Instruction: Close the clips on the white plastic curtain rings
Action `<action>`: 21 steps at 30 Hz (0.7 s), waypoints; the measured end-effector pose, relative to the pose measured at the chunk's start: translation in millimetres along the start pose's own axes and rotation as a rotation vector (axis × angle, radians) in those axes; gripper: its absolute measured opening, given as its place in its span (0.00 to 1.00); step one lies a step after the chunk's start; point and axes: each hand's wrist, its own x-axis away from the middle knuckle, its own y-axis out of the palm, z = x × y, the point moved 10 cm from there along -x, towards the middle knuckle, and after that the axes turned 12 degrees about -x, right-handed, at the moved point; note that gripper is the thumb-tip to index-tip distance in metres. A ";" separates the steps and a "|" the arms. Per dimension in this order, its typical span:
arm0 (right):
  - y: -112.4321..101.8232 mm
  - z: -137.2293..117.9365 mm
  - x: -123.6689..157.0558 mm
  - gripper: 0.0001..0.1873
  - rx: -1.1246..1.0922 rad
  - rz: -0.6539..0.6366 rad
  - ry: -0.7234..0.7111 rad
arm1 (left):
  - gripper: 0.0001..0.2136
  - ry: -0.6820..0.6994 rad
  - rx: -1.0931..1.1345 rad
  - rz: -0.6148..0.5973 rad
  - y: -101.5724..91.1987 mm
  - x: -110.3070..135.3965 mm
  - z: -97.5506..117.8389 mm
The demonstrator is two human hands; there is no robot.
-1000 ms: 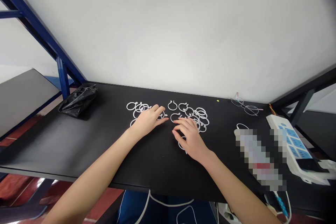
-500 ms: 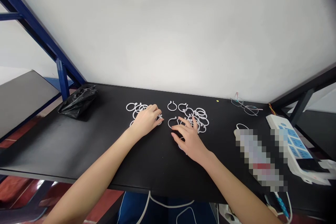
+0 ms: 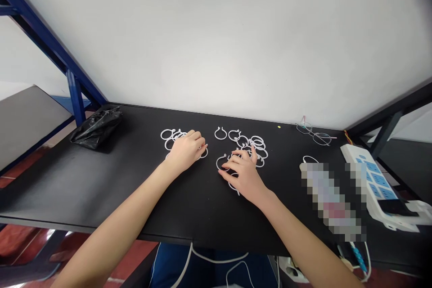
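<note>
Two loose groups of white open plastic rings lie on the black table [image 3: 101,189]. My left hand [image 3: 185,152] rests on the left group [image 3: 168,134], fingers curled over a ring that peeks out at its fingertips. My right hand [image 3: 243,174] sits at the near edge of the right group [image 3: 257,142]. Its thumb and forefinger pinch a single white ring [image 3: 221,162] while the other fingers spread over the pile. Another ring lies partly hidden under that palm.
A crumpled black plastic bag [image 3: 96,127] lies at the back left. A pair of glasses [image 3: 317,135] rests by the wall at the right, near a white and blue power strip [image 3: 373,179] and a blurred object [image 3: 329,200]. Cables hang below the front edge.
My left fingers have curled in from stretched out and drawn back over the left pile. My right hand has shifted slightly left and closed thumb and forefinger on a ring.
</note>
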 end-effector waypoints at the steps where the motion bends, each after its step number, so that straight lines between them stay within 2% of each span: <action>1: 0.8 -0.3 0.0 0.04 -0.007 -0.006 -0.001 | 0.13 -0.005 0.007 0.008 -1.0 -0.1 -0.4; 9: 1.9 -2.0 -0.5 0.09 -0.034 -0.028 -0.012 | 0.14 -0.005 0.018 0.010 -3.6 0.1 2.4; 16: 2.7 -5.3 0.0 0.08 -0.045 -0.045 -0.013 | 0.12 -0.005 0.021 0.022 -2.6 1.6 5.2; 21: 5.4 -9.6 -0.2 0.10 -0.052 -0.067 -0.055 | 0.13 0.002 0.034 0.087 -9.8 1.4 7.0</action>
